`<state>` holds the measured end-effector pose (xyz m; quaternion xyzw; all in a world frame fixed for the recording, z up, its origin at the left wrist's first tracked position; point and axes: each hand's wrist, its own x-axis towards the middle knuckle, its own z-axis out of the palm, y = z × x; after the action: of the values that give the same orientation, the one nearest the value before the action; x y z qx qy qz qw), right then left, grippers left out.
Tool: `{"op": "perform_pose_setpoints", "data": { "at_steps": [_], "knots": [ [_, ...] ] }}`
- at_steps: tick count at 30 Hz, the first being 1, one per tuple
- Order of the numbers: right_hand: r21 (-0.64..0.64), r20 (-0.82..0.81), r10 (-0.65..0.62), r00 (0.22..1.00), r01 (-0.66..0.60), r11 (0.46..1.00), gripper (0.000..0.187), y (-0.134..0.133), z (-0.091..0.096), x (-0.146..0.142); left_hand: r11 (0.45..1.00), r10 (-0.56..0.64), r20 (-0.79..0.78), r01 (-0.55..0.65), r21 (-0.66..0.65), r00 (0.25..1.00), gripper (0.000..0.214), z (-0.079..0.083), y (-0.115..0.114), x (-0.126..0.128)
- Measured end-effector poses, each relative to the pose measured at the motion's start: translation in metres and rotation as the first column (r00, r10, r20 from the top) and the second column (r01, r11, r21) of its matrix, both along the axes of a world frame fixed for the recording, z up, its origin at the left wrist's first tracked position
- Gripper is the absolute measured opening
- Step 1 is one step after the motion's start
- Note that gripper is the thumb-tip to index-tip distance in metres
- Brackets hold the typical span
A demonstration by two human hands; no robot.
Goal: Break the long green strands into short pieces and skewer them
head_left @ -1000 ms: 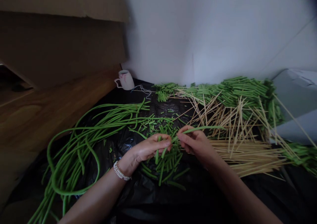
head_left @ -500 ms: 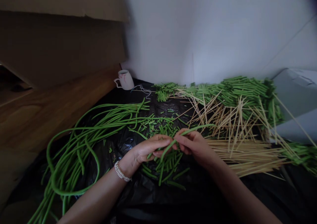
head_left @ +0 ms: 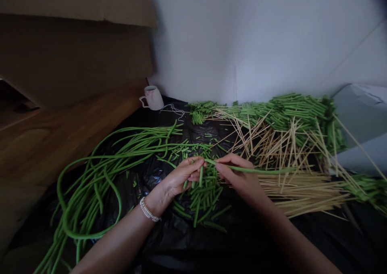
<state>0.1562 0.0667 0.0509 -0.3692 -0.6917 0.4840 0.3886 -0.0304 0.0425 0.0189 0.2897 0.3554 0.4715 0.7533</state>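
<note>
A yardlong bean (head_left: pixel 263 170) runs between my two hands, its free end reaching right over the sticks. My left hand (head_left: pixel 183 175), with a beaded bracelet at the wrist, pinches the bean's left end. Short green pieces stick out below its fingers; whether they are joined to the bean I cannot tell. My right hand (head_left: pixel 242 178) is closed round the bean a little further along. Beneath both hands lies a pile of cut bean pieces (head_left: pixel 205 197). Long uncut beans (head_left: pixel 90 185) are heaped on the left.
Black plastic sheeting (head_left: pixel 181 249) covers the surface. Thin wooden sticks (head_left: pixel 302 189) lie at the right, with stacked bean pieces (head_left: pixel 296 110) behind them by the wall. A white mug (head_left: pixel 153 98) stands at the back beside some string (head_left: pixel 175 109). Cardboard (head_left: pixel 75 56) rises at left.
The bean has swung from a curve up over my right hand to a flatter line pointing right. My left fingers have risen slightly, and a short piece now hangs under them.
</note>
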Motion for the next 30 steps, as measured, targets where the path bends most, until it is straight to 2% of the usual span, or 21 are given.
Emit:
{"op": "perform_pose_setpoints", "data": {
  "at_steps": [3,5,7,9,12,14,16,18,20,22,25,28,30],
  "knots": [
    [0.288,0.087,-0.041,0.995,0.015,0.958,0.016,-0.008,-0.006,-0.006,0.996,0.088,0.044,-0.087,-0.026,0.995,0.029,-0.001,0.002,0.001],
    [0.457,0.151,-0.054,0.987,-0.022,0.889,0.023,-0.012,-0.015,-0.009,0.992,0.117,0.078,-0.113,-0.057,0.990,0.033,0.000,0.002,0.002],
    [0.586,0.283,-0.090,0.955,-0.098,0.805,0.027,-0.013,-0.026,-0.011,0.989,0.126,0.104,-0.116,-0.095,0.987,0.035,0.002,0.002,0.002],
    [0.643,0.399,-0.132,0.907,-0.174,0.746,0.029,-0.013,-0.034,-0.011,0.987,0.116,0.119,-0.100,-0.128,0.986,0.034,0.004,0.002,0.001],
    [0.633,0.460,-0.114,0.881,-0.235,0.738,0.032,-0.013,-0.040,-0.010,0.988,0.102,0.126,-0.086,-0.129,0.987,0.034,0.004,0.002,0.000],
    [0.591,0.431,-0.065,0.900,-0.227,0.774,0.032,-0.014,-0.037,-0.010,0.989,0.125,0.104,-0.115,-0.095,0.987,0.034,0.002,0.003,0.000],
    [0.499,0.356,0.003,0.935,-0.193,0.845,0.029,-0.014,-0.028,-0.010,0.986,0.159,0.064,-0.155,-0.054,0.985,0.033,-0.001,0.003,0.000],
    [0.323,0.244,0.093,0.965,-0.171,0.931,0.025,-0.013,-0.016,-0.009,0.984,0.174,0.032,-0.172,-0.035,0.984,0.032,-0.005,0.003,0.002],
    [0.144,0.133,0.084,0.988,-0.103,0.984,0.018,-0.010,-0.006,-0.008,0.984,0.171,0.026,-0.170,-0.046,0.985,0.032,-0.006,0.003,0.005],
    [-0.032,0.060,0.096,0.994,-0.094,0.995,0.017,-0.007,-0.001,-0.006,0.983,0.174,0.033,-0.172,-0.062,0.984,0.033,-0.005,0.002,0.007],
    [-0.228,-0.054,0.107,0.993,-0.116,0.967,0.021,-0.002,-0.001,-0.002,0.984,0.167,0.076,-0.161,-0.072,0.983,0.035,0.000,0.002,0.008],
    [-0.330,-0.151,0.079,0.985,-0.125,0.936,0.024,0.000,-0.004,0.000,0.991,0.120,0.168,-0.107,-0.085,0.979,0.037,0.004,0.003,0.004],
    [-0.354,-0.166,0.094,0.982,-0.148,0.923,0.024,0.002,-0.005,0.000,0.995,0.071,0.177,-0.058,-0.077,0.982,0.038,0.005,0.003,0.001]
  ]
}}
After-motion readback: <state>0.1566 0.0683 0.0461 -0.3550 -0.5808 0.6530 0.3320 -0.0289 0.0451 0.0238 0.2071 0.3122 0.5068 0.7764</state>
